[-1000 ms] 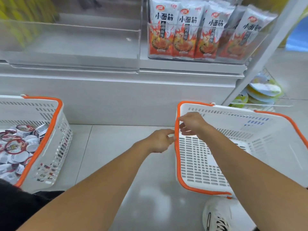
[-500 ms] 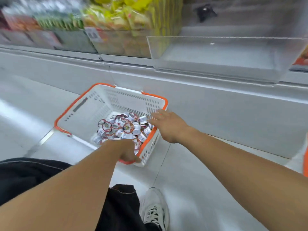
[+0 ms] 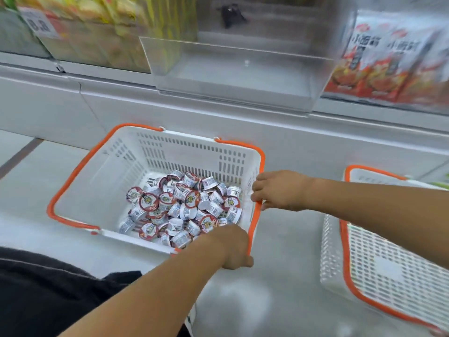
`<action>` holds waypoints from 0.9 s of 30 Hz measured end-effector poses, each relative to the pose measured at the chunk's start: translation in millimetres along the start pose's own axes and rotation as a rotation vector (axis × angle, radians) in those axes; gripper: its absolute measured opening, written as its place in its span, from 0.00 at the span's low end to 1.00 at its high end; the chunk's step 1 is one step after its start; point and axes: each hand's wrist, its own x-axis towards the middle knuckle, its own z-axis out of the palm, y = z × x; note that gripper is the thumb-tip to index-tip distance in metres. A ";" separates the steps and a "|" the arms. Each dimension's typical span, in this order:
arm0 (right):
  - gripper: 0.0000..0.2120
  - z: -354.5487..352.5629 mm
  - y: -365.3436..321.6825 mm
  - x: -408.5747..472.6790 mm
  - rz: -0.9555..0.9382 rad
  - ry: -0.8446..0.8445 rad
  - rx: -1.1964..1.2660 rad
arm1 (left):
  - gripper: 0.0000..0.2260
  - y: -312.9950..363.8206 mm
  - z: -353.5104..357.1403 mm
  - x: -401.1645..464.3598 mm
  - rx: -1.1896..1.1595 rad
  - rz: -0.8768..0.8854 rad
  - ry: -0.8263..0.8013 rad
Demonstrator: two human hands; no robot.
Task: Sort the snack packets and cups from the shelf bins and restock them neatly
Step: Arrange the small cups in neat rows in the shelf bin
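Orange rim, white slatted plastic: that is the basket (image 3: 155, 171) I take as my landmark, standing on the pale floor (image 3: 279, 276) in front of the shelf's grey base. Inside it, heaped toward its right and near side, lies a pile of small sealed cups (image 3: 184, 205) with red-and-white lids, tumbled at all angles. My right hand (image 3: 279, 190) is on the basket's right rim, fingers curled over the orange edge and gripping it about halfway along. My left hand (image 3: 235, 246) is at the basket's near right corner, fingers folded down round the rim there, thumb on the outside. To the right of the basket, apart from it, a second basket (image 3: 379, 259) of the same kind sits on the floor. Above and behind the basket a clear shelf bin (image 3: 233, 69) juts out; right of that bin stand red-and-white snack packets (image 3: 388, 66), blurred, and left of it yellow-green packets (image 3: 102, 27), also blurred. Near the basket's front, dark clothing (image 3: 48, 288) covers my lap.
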 end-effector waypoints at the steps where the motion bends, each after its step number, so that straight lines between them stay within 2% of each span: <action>1: 0.18 7.6 4.3 -18.3 0.010 -0.049 -0.009 | 0.16 19.7 2.8 5.9 -0.010 0.046 0.008; 3: 0.17 14.5 13.0 -48.6 0.064 -0.188 -0.005 | 0.19 51.6 3.8 14.1 -0.014 0.142 0.002; 5: 0.16 0.9 18.1 -67.2 0.146 -0.349 0.099 | 0.23 63.7 -10.2 16.1 0.011 0.224 -0.002; 6: 0.17 -12.6 21.0 -72.5 0.196 -0.391 0.171 | 0.25 59.0 -27.7 16.6 0.016 0.239 0.018; 7: 0.18 -30.5 26.0 -77.2 0.240 -0.363 0.245 | 0.25 48.8 -52.6 16.2 0.014 0.233 0.066; 8: 0.18 -52.5 31.1 -83.5 0.258 -0.263 0.284 | 0.23 33.8 -83.9 14.8 0.025 0.211 0.149; 10: 0.13 -103.5 40.2 -97.7 0.283 0.118 0.255 | 0.15 -1.6 -155.4 -3.2 0.131 0.152 0.406; 12: 0.10 -151.0 47.9 -113.8 0.348 0.567 0.198 | 0.08 -33.4 -217.5 -36.1 0.228 0.123 0.805; 13: 0.12 -169.7 51.2 -119.9 0.395 0.699 0.169 | 0.07 -46.3 -238.7 -50.4 0.252 0.143 1.012; 14: 0.16 -182.5 54.5 -122.5 0.463 0.737 0.123 | 0.10 -56.6 -253.0 -61.8 0.289 0.159 1.173; 15: 0.21 -190.6 57.3 -122.4 0.544 0.694 0.088 | 0.16 -64.6 -261.1 -68.6 0.361 0.127 1.234; 17: 0.20 -195.6 63.5 -111.9 0.693 0.548 0.076 | 0.22 -74.5 -267.6 -71.1 0.400 -0.040 1.094; 19: 0.12 -196.3 65.8 -98.1 0.755 0.462 0.101 | 0.16 -77.7 -268.6 -65.3 0.259 -0.184 0.886; 20: 0.10 -197.9 65.3 -95.6 0.765 0.455 0.127 | 0.13 -77.9 -269.1 -64.0 0.193 -0.183 0.858; 24: 0.08 -202.4 58.3 -107.3 0.761 0.522 0.162 | 0.09 -76.0 -266.5 -78.7 0.200 -0.082 0.964; 27: 0.08 -195.6 51.4 -114.0 0.741 0.488 0.159 | 0.08 -73.1 -249.7 -82.3 0.194 -0.013 0.950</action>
